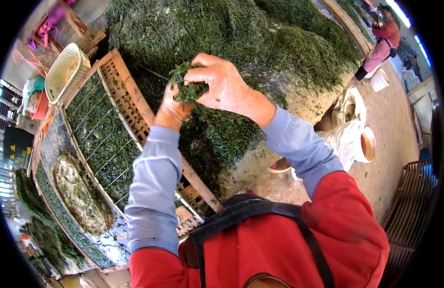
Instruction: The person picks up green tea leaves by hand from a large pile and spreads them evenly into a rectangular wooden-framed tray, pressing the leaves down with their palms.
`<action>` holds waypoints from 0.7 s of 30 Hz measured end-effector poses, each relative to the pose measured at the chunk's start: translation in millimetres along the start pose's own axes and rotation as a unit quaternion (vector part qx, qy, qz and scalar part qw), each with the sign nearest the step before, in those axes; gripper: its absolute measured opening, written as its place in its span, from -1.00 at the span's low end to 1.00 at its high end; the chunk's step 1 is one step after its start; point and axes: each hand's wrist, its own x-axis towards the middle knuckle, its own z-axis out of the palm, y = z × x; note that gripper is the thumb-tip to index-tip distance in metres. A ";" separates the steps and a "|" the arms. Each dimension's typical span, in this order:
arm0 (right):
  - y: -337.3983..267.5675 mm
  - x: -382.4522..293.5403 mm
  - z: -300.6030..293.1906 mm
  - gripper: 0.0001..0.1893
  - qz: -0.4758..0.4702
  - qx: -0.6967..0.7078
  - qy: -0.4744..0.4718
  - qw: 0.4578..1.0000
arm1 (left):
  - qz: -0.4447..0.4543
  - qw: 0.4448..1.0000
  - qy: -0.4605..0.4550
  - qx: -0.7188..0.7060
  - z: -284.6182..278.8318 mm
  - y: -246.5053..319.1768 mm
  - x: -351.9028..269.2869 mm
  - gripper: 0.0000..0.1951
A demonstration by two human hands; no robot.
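A clump of wet green seaweed [187, 84] is gripped between my two hands. My right hand [223, 84] holds it from the right with curled fingers. My left hand [171, 108] is under and behind the clump; its fingers are mostly hidden. Both hands are above a large heap of dark green seaweed [193, 32]. To their left lies a wooden frame [133, 91] with a woven lattice panel. Beside it, a rack with thin cross bars [106, 135] has seaweed showing between the bars.
At the upper left stands a pale plastic basket [65, 73] near a red container [41, 106]. White sacks [340, 140] and a bucket [368, 144] are on the floor at right. Another person [384, 43] stands at the far upper right, near a white bucket [379, 80].
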 end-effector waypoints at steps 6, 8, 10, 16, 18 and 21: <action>14.5 -33.8 12.9 -0.67 0.099 0.128 0.037 0.986 | -0.133 0.979 0.045 -0.151 20.3 -78.7 -63.9 -0.56; 24.7 -57.0 29.2 -0.66 0.204 0.147 -0.017 0.968 | -0.164 0.973 0.066 -0.149 19.5 -83.7 -77.8 -0.54; 47.1 -78.0 39.7 -0.54 0.287 0.145 -0.120 0.939 | -0.204 0.963 0.036 -0.175 -6.7 -87.2 -83.3 -0.67; 145.5 -143.6 61.1 -0.27 0.442 0.168 -0.130 0.871 | -0.159 0.976 0.112 -0.103 8.3 -4.8 -76.8 -0.81; 189.9 -163.5 63.7 -0.16 0.462 0.058 -0.086 0.881 | -0.111 0.988 0.084 -0.073 22.8 33.3 -68.8 -0.81; 215.2 -133.8 63.7 0.07 0.519 -0.080 -0.161 0.835 | -0.007 0.987 -0.051 -0.155 15.3 83.6 -57.1 -0.78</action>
